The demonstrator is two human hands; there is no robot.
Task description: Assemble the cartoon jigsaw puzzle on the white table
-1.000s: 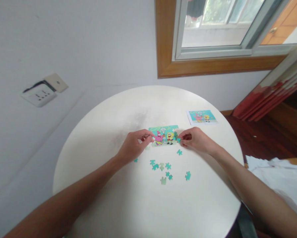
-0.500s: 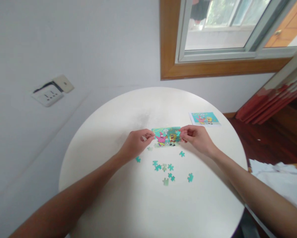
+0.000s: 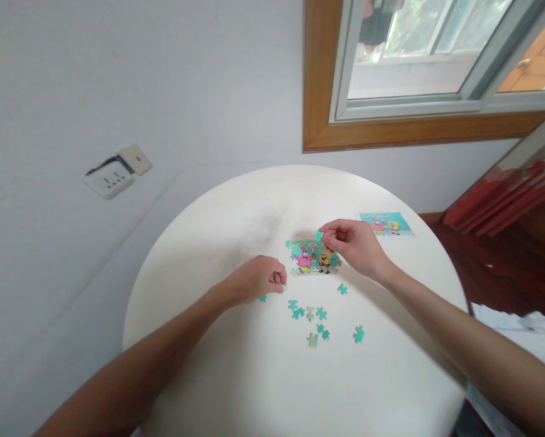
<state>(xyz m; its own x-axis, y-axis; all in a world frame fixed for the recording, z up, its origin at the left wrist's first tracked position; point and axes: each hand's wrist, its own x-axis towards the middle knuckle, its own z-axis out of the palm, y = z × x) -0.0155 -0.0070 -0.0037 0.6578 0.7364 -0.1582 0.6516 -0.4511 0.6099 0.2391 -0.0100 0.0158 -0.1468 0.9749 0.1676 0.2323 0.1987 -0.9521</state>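
A partly joined jigsaw puzzle (image 3: 313,258) with cartoon figures lies on the white round table (image 3: 236,376). Between thumb and forefinger, my right hand (image 3: 357,243) pinches a teal puzzle piece (image 3: 318,235) at the puzzle's upper edge. My left hand (image 3: 258,279) is curled low over the table, left of the puzzle, its thumb and fingers drawn together; whatever may be between them is hidden. Just below that hand, one teal loose piece (image 3: 263,298) shows. Several other teal and pale green pieces (image 3: 321,313) lie scattered in front of the puzzle.
A reference picture card (image 3: 393,226) lies at the table's back right. Behind the table are a wall with a socket (image 3: 111,179) and a wood-framed window (image 3: 315,73). A red and white curtain (image 3: 491,194) hangs at right, near some white material (image 3: 513,334).
My left hand has left the puzzle's left edge and come down toward the loose pieces. My right hand has shifted from the right edge to the upper edge. The camera view has turned slightly.
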